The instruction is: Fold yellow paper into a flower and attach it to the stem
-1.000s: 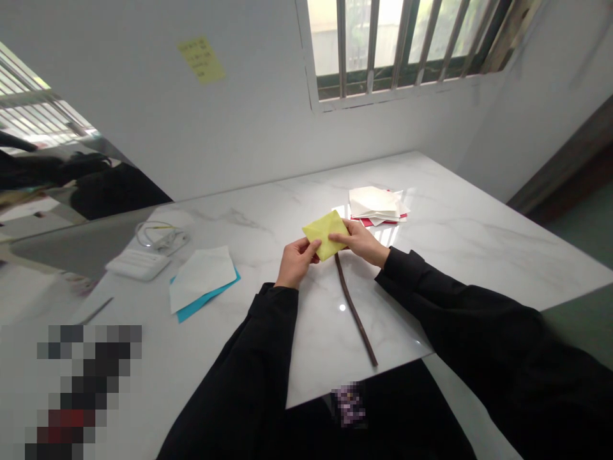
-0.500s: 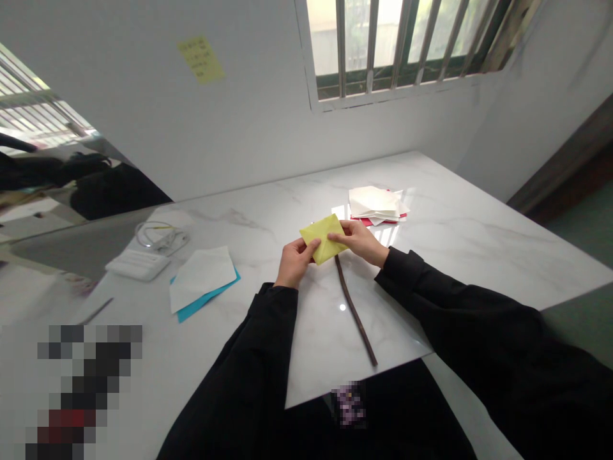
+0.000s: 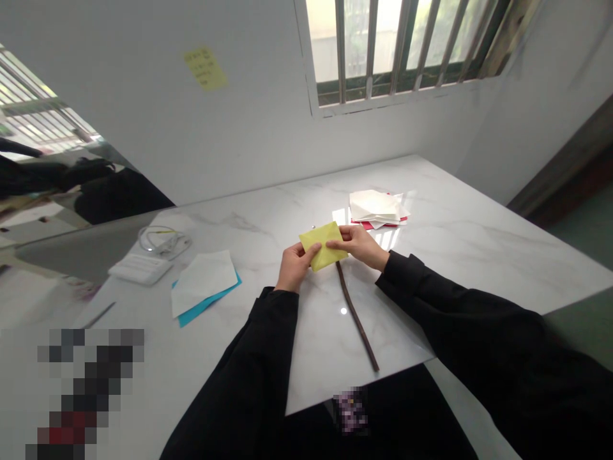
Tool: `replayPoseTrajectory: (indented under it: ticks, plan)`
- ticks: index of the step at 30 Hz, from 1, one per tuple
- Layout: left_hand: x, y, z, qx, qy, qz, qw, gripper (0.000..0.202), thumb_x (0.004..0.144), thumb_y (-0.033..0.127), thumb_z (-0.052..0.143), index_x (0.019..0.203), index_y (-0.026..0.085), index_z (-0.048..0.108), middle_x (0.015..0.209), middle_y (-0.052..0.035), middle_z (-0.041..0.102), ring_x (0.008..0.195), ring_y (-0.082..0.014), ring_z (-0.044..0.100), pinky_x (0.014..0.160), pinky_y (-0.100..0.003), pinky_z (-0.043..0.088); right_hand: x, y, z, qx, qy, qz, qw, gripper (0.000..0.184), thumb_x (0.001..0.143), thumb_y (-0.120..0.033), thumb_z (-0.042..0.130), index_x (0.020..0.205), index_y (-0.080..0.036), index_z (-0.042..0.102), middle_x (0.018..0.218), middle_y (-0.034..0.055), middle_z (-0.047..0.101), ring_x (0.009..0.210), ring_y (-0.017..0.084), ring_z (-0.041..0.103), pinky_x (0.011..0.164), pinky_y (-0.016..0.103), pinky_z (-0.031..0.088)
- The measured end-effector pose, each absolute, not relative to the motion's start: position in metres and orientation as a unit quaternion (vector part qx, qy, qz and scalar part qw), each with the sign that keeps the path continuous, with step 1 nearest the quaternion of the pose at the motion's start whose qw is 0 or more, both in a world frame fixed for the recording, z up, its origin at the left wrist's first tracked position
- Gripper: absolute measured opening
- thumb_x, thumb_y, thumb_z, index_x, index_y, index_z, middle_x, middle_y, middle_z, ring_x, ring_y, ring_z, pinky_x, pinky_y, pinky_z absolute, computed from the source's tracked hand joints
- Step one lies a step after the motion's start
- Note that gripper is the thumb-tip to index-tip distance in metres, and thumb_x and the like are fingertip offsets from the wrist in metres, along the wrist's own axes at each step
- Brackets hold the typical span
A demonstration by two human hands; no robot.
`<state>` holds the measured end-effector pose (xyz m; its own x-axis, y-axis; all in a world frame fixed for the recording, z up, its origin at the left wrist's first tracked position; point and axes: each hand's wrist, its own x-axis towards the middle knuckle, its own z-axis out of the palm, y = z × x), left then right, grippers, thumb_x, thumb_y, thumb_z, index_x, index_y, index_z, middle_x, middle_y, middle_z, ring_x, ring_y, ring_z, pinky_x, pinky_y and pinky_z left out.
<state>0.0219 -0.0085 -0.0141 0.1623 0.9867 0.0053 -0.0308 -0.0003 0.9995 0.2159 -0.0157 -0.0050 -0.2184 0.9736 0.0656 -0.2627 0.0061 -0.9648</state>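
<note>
Folded yellow paper [image 3: 322, 246], pinched flat between left hand [image 3: 295, 267] and right hand [image 3: 358, 247], fingers closed on it; dark brown stick [image 3: 357, 316] just below fingertips, white marble table [image 3: 431, 255], barred window [image 3: 397, 45] beyond.

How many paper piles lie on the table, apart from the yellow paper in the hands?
2. A white sheet on blue paper lies left of the yellow paper; a white pile on red paper lies beyond it.

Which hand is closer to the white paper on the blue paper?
Left. The left hand is to the right of the white paper, a short way off. The right hand is farther away, on the other side of the folded yellow paper.
</note>
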Motion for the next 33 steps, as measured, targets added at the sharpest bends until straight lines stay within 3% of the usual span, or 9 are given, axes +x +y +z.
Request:
replayPoseTrajectory:
  ticks: [8, 16, 22, 33]
  plan:
    - [0.023, -0.010, -0.011, 0.534, 0.457, 0.467, 0.536, 0.062, 0.062, 0.061, 0.089, 0.096, 0.011, 0.077, 0.090, -0.0111, 0.078, 0.085, -0.0277, 0.073, 0.076, -0.037, 0.059, 0.216, -0.016, -0.002, -0.368, -0.477, 0.616, 0.508, 0.035, 0.067, -0.032, 0.091, 0.097, -0.018, 0.079, 0.091, 0.0061, 0.080, 0.083, 0.022, 0.076, 0.081, 0.037, 0.061]
    - [0.024, -0.010, -0.010, 0.541, 0.447, 0.474, 0.531, 0.060, 0.062, 0.058, 0.090, 0.096, 0.011, 0.079, 0.092, -0.0116, 0.079, 0.088, -0.0283, 0.074, 0.083, -0.039, 0.059, 0.218, -0.014, -0.009, -0.365, -0.512, 0.596, 0.500, 0.038, 0.071, -0.038, 0.089, 0.103, -0.019, 0.080, 0.104, 0.0074, 0.080, 0.089, 0.023, 0.076, 0.085, 0.038, 0.061]
    - [0.024, -0.011, -0.010, 0.552, 0.450, 0.467, 0.525, 0.064, 0.064, 0.061, 0.088, 0.102, 0.010, 0.079, 0.096, -0.0114, 0.080, 0.086, -0.0270, 0.074, 0.084, -0.039, 0.059, 0.218, -0.012, -0.014, -0.386, -0.548, 0.555, 0.492, 0.041, 0.072, -0.044, 0.088, 0.103, -0.019, 0.080, 0.101, 0.0076, 0.080, 0.086, 0.022, 0.074, 0.078, 0.034, 0.060]
    - [0.021, -0.010, -0.012, 0.552, 0.436, 0.439, 0.559, 0.067, 0.065, 0.059, 0.089, 0.109, 0.010, 0.078, 0.108, -0.0152, 0.079, 0.094, -0.0292, 0.074, 0.085, -0.038, 0.057, 0.217, -0.012, -0.011, -0.406, -0.528, 0.559, 0.494, 0.035, 0.072, -0.034, 0.086, 0.101, -0.016, 0.078, 0.101, 0.0080, 0.080, 0.085, 0.021, 0.074, 0.075, 0.031, 0.058]
